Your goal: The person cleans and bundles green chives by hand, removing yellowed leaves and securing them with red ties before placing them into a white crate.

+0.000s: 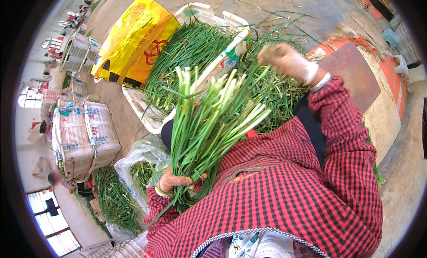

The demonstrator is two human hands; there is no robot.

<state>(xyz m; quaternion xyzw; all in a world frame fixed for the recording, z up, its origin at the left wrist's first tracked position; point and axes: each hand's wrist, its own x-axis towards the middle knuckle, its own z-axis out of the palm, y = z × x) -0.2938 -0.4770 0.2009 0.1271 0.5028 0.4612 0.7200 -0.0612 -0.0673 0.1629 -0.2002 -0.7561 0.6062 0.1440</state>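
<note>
My left hand [174, 182] is closed round a thick bunch of garlic chives [202, 124], gripping its leafy lower part. The pale stem ends point up and fan out to the right. My right hand [284, 62], with a white band at the wrist, is raised above a heap of loose greens [280, 98]. Motion blurs its fingers, so whether they pinch anything is unclear. In front of me stands a white plastic crate [149, 113] filled with more chives [189, 51]. A yellow printed bag [138, 42] leans over the crate's left side.
A clear plastic bag [147, 153] with greens lies beside my left arm. White crates [84, 136] stand farther left, with a pile of greens [115, 198] near them. On the right are a brown board [349, 76] and a blue stool-like item [391, 38].
</note>
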